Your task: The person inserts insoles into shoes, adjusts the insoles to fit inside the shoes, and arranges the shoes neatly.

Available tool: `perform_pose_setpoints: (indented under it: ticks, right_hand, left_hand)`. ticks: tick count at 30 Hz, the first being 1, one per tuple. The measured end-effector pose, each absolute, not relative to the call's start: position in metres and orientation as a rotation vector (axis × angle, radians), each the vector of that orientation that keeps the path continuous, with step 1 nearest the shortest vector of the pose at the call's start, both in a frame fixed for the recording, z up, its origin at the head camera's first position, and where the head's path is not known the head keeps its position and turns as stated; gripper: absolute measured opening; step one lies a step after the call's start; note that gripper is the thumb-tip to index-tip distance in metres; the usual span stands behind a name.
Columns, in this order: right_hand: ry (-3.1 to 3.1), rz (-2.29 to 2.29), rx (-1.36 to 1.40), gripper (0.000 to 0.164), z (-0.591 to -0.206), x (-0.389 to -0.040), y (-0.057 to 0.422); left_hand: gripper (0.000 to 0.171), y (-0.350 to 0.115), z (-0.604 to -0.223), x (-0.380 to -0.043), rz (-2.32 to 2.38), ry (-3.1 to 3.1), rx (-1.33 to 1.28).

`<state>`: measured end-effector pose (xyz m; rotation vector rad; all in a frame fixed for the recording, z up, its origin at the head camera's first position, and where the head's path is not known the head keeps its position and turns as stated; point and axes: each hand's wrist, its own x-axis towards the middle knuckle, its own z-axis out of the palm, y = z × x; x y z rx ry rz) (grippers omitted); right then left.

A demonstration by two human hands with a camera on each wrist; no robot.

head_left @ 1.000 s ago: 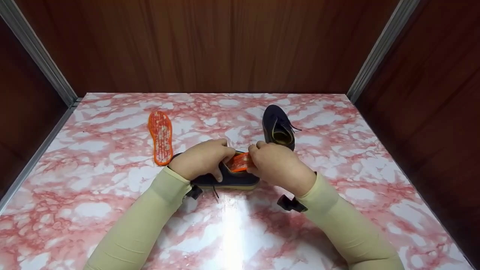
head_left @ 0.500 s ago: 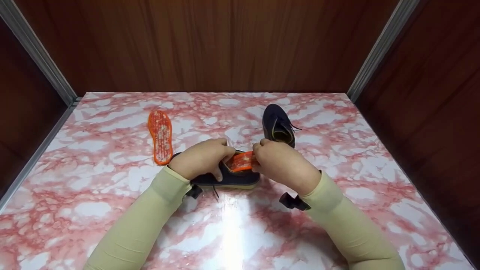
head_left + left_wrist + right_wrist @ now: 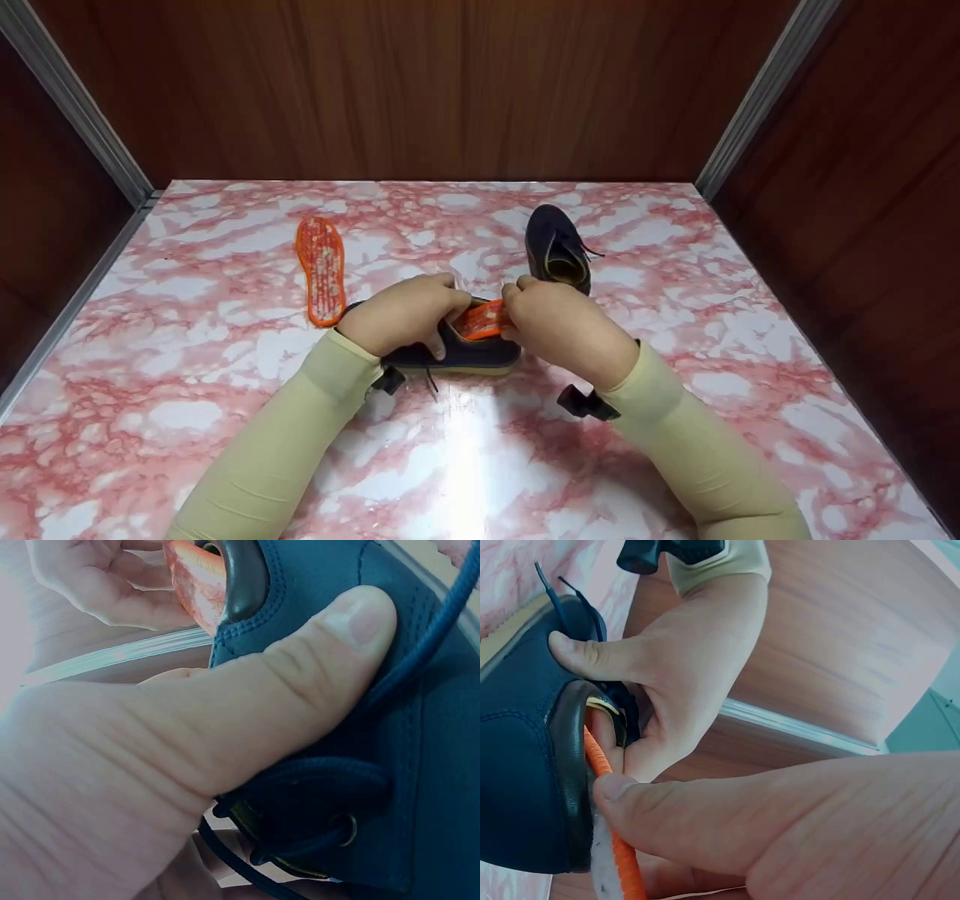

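Observation:
A navy lace-up shoe (image 3: 472,356) lies sideways on the table in the head view, toe to the left. My left hand (image 3: 401,311) grips it around the laced part, the thumb pressing the near side, as the left wrist view shows on the dark upper (image 3: 322,712). An orange-rimmed insole (image 3: 478,321) with a red and white speckled top reaches into the shoe's opening. My right hand (image 3: 566,322) pinches its heel end, the thumb on the orange ribbed edge (image 3: 622,862) in the right wrist view. The insole's front part is hidden inside the shoe.
A second, matching insole (image 3: 324,274) lies flat to the left, close to the held shoe's toe. The other navy shoe (image 3: 551,236) stands behind my right hand, toe pointing away. Wood-grain panels (image 3: 450,90) wall in the red-and-white marbled table (image 3: 187,412).
My right hand first drew slightly right with the insole's heel end, baring more of it, then shifted slightly back left. My left hand has kept its grip on the shoe.

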<state>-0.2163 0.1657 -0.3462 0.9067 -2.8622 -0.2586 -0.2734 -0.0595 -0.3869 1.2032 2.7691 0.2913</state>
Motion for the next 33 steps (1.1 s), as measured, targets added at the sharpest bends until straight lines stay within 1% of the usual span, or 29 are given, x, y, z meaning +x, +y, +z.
perform_pose_setpoints:
  ticks: [10,25,33]
  right_hand:
    - [-2.873,-0.228,0.876,0.048,-0.3482,-0.2163,0.1645]
    - [-2.831,-0.225,0.917,0.051,-0.3521,-0.217,0.1613]
    - [-2.887,-0.124,0.913,0.051,-0.3499,-0.2164,0.1632]
  left_hand:
    - [0.049,-0.06,-0.3873,-0.275,0.293,2.774,1.208]
    - [0.05,-0.0601,-0.3865,-0.2727,0.29,2.784,1.213]
    - [0.052,-0.0593,-0.3873,-0.2745,0.284,2.776,1.239]
